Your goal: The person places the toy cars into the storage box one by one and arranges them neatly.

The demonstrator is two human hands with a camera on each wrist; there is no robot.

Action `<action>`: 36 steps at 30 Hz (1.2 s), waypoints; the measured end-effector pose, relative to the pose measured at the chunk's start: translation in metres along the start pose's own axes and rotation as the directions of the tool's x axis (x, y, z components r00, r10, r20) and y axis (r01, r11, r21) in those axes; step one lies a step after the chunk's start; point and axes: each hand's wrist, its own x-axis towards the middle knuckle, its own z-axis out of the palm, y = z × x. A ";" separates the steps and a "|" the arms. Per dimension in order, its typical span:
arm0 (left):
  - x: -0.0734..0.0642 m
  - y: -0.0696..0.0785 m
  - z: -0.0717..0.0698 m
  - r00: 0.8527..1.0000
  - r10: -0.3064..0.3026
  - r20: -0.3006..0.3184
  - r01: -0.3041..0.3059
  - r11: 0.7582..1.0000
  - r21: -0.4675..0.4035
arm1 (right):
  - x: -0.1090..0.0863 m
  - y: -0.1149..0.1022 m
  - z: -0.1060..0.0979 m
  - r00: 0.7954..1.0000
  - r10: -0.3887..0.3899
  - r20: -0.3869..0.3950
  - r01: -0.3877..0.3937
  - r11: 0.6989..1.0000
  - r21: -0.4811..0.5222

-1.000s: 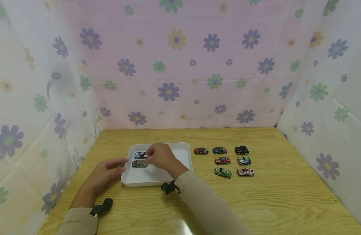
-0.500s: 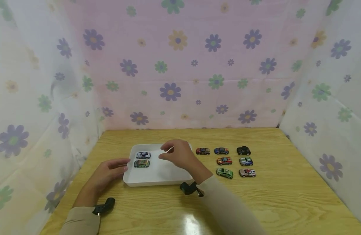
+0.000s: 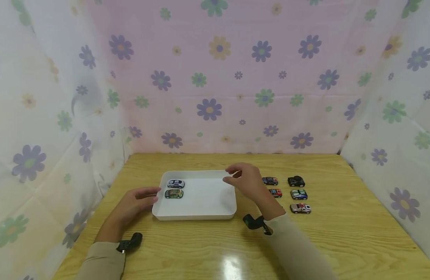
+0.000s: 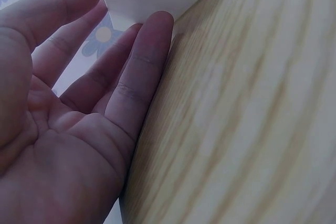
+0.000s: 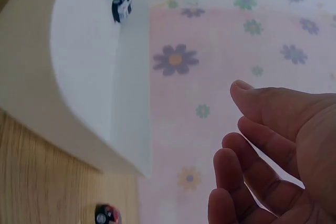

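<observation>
A white tray (image 3: 204, 202) lies on the table with two toy cars in its left part: a white one (image 3: 176, 183) at the back and a green patterned one (image 3: 174, 193) in front of it. My left hand (image 3: 136, 202) touches the tray's left side with straight, relaxed fingers; in the left wrist view its fingertips (image 4: 157, 30) meet the white wall. Above the tray's right edge, my right hand (image 3: 248, 182) is in the air with fingers apart and nothing between them. In the right wrist view a red and black toy car (image 5: 107, 214) shows beside the tray.
Right of the tray stand several toy cars, among them a black one (image 3: 296, 181), a green, white and blue one (image 3: 299, 194) and a white and red one (image 3: 300, 208). My right hand and forearm hide others. Flowered cloth (image 3: 207, 77) encloses the table's (image 3: 186, 249) back and sides.
My right hand has let go of the green patterned car in the tray and moved right to the tray's right edge. The left hand has stayed at the tray's left side.
</observation>
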 end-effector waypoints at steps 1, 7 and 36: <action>0.000 0.000 0.000 1.000 0.002 0.004 -0.002 1.000 0.005 | -0.001 0.003 -0.003 1.000 0.006 -0.011 -0.006 1.000 -0.007; -0.001 0.002 0.000 1.000 -0.005 0.008 0.005 1.000 0.011 | 0.001 0.016 -0.018 0.997 0.069 -0.043 -0.070 0.997 -0.025; -0.004 -0.002 0.000 1.000 -0.019 -0.021 0.018 0.999 -0.042 | 0.000 0.070 -0.023 0.982 0.188 0.021 -0.182 0.971 -0.155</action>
